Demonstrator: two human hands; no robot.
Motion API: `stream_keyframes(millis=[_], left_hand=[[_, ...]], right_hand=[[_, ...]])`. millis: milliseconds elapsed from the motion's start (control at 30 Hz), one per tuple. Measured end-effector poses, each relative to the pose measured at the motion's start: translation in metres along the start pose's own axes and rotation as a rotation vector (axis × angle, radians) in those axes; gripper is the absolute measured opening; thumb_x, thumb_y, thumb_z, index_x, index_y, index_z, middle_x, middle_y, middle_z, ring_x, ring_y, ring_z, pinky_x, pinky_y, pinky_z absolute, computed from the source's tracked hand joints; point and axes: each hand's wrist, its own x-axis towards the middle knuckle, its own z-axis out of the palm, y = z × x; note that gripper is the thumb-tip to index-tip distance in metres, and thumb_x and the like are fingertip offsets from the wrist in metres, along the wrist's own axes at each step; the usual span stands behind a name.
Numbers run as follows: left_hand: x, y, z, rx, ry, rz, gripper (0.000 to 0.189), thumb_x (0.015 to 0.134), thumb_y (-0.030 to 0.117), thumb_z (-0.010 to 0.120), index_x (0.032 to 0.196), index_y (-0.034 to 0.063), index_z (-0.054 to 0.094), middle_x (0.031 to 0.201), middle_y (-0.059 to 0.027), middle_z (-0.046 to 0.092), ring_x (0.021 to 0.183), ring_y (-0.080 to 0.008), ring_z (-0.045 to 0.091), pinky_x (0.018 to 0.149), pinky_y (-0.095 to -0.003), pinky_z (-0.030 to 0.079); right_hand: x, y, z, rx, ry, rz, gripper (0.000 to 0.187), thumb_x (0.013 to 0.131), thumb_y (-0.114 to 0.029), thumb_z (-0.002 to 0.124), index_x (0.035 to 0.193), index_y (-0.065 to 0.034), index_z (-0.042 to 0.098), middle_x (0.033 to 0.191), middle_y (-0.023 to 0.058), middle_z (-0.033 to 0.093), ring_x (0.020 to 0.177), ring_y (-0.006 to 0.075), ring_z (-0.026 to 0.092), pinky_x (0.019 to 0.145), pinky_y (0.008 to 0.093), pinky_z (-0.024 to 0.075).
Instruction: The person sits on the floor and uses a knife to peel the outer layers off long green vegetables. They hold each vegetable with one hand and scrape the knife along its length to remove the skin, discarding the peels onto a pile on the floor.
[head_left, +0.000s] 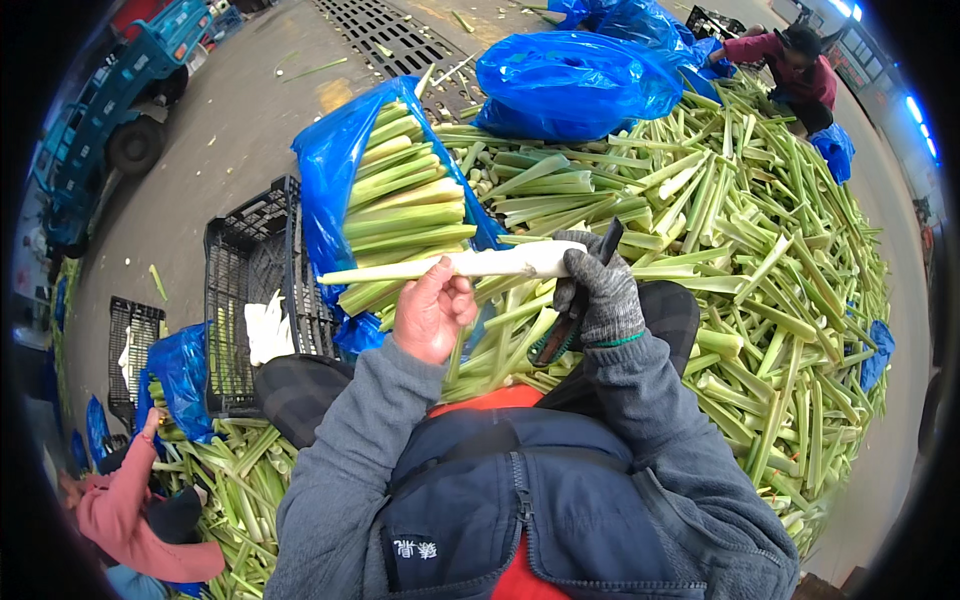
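A peeled white stem (517, 261), likely water bamboo, lies level across both hands in front of my lap. My left hand (435, 311), bare, pinches its thinner greenish part between thumb and fingers. The thick end is in my right hand (600, 281), which wears a grey knit glove. That same hand also grips a dark hand tool (559, 337); its brownish flat end points down and its exact kind is unclear. Just beyond the stem, an opened blue plastic bag (322, 180) holds stacked unpeeled green stems (405, 202).
To the left, a black plastic crate (251, 225) contains white peeled stems (268, 330). Green stems and husks (757, 300) heap up on my right. A full blue bag (574, 82) stands ahead. Two people (802, 67) (139, 510) work nearby. A blue truck (112, 105) is parked far left.
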Motion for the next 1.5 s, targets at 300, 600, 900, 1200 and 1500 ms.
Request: stream_keyframes(millis=[300,600,900,1200,1500], left_hand=[[-0.004,0.02,0.001,0.03,-0.031,0.007,0.031,0.077,0.007,0.053,0.108,0.004,0.057,0.069,-0.0023,0.052,0.05,-0.0087,0.04,0.045,-0.0248,0.036],[-0.007,0.018,-0.002,0.274,0.065,0.14,0.033,0.07,-0.002,0.046,0.101,0.0016,0.057,0.065,-0.0041,0.05,0.042,-0.0079,0.032,0.038,-0.023,0.029],[0.0,0.027,-0.032,0.159,-0.107,0.12,0.031,0.079,0.004,0.054,0.11,0.0008,0.058,0.095,-0.0125,0.063,0.073,-0.0176,0.061,0.053,-0.0282,0.052],[-0.006,0.046,-0.03,0.193,-0.172,0.232,0.035,0.096,0.037,0.055,0.104,0.0022,0.054,0.087,-0.0108,0.06,0.064,-0.0128,0.057,0.049,-0.0271,0.048],[-0.013,0.053,-0.021,0.2,-0.058,0.436,0.035,0.097,0.037,0.053,0.096,0.0024,0.059,0.079,-0.0075,0.062,0.061,-0.0111,0.055,0.052,-0.0232,0.043]], right_hand=[[-0.007,0.008,0.001,-0.015,-0.122,0.055,0.04,0.08,-0.022,0.071,0.11,0.002,0.058,0.067,0.0064,0.063,0.045,0.0127,0.057,0.04,0.0217,0.0424],[-0.007,0.033,-0.003,0.288,-0.037,0.341,0.026,0.085,-0.022,0.066,0.098,0.0,0.06,0.063,0.0051,0.059,0.046,0.0103,0.052,0.04,0.023,0.0402],[-0.018,0.028,0.009,-0.184,-0.134,0.383,0.043,0.091,-0.045,0.058,0.099,-0.002,0.061,0.065,0.0088,0.062,0.041,0.0114,0.05,0.038,0.0242,0.0387],[-0.025,0.018,0.035,-0.276,-0.176,0.3,0.045,0.081,-0.038,0.069,0.097,0.0046,0.066,0.067,0.0102,0.066,0.045,0.0104,0.053,0.041,0.0224,0.0398],[-0.025,0.014,0.038,-0.083,-0.198,0.451,0.043,0.082,-0.035,0.069,0.096,0.0052,0.063,0.064,0.0133,0.064,0.04,0.0146,0.053,0.038,0.023,0.0412]])
